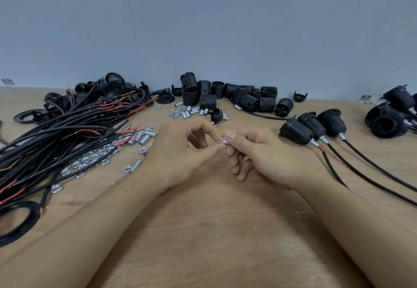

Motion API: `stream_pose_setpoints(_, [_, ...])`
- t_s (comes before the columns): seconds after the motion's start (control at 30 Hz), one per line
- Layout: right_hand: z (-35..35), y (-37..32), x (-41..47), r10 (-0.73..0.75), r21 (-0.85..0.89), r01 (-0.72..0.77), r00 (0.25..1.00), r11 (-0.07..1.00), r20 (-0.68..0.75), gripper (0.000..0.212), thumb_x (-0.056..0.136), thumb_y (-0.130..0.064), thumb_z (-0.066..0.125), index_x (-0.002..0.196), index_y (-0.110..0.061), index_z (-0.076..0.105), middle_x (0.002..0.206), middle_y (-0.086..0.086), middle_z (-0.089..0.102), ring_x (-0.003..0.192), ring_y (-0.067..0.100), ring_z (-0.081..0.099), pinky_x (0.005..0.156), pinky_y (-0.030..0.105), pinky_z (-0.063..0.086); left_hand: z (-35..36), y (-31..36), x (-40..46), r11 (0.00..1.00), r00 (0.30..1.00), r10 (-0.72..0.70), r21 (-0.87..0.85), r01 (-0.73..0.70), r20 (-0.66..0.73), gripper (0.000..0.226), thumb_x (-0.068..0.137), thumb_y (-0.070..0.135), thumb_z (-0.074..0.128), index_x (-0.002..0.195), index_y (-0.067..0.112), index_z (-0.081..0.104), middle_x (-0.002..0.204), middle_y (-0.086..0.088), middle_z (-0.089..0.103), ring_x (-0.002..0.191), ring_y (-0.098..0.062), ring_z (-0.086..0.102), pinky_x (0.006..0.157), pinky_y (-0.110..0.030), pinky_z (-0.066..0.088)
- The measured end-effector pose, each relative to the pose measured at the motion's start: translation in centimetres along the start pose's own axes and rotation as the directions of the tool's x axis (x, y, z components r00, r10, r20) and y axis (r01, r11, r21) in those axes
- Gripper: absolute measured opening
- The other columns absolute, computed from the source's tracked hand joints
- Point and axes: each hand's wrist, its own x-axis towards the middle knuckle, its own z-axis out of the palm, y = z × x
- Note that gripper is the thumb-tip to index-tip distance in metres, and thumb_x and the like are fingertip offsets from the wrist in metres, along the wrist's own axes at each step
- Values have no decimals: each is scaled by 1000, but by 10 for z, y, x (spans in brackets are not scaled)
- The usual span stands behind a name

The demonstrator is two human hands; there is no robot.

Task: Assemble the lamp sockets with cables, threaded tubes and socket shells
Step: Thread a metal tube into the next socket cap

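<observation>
My right hand (259, 152) pinches a small silver threaded tube (224, 141) between thumb and forefinger above the middle of the wooden table (214, 231). My left hand (182, 152) pinches a thin wire end (218, 142) that meets the tube's left opening; the rest of that cable is hidden behind the hand. A bundle of black cables with red wire ends (63, 129) lies at the left. Loose silver tubes and nuts (94, 156) are scattered beside it. Black threaded socket shells (228, 96) stand at the back centre.
Three assembled sockets with cables (313, 127) lie at the right, more finished ones (392, 114) at the far right edge. Black caps and rings (97, 91) pile up at the back left. A second cluster of tubes and nuts (187, 111) lies behind my hands.
</observation>
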Motion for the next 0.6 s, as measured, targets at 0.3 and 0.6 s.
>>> stream_pose_setpoints(0.3, [-1,2,2,21,-18,-22,998,1000,-65,33,101,-28,51,83,-3,63,65,7,58,52,18,57,45,28,52,-2,-10,3,970,990,136,202,-137,21,21,83,10,75,90,28,67,84,15,65,75,-12,55,66,-16,45])
stream_pose_setpoints(0.6, [-4,7,6,19,-59,-25,995,998,-96,24,97,-26,60,85,-6,66,70,5,63,54,14,59,45,25,52,-33,-30,13,391,910,-363,854,344,-201,34,92,35,51,123,22,57,131,-7,52,122,-34,41,97,-44,34])
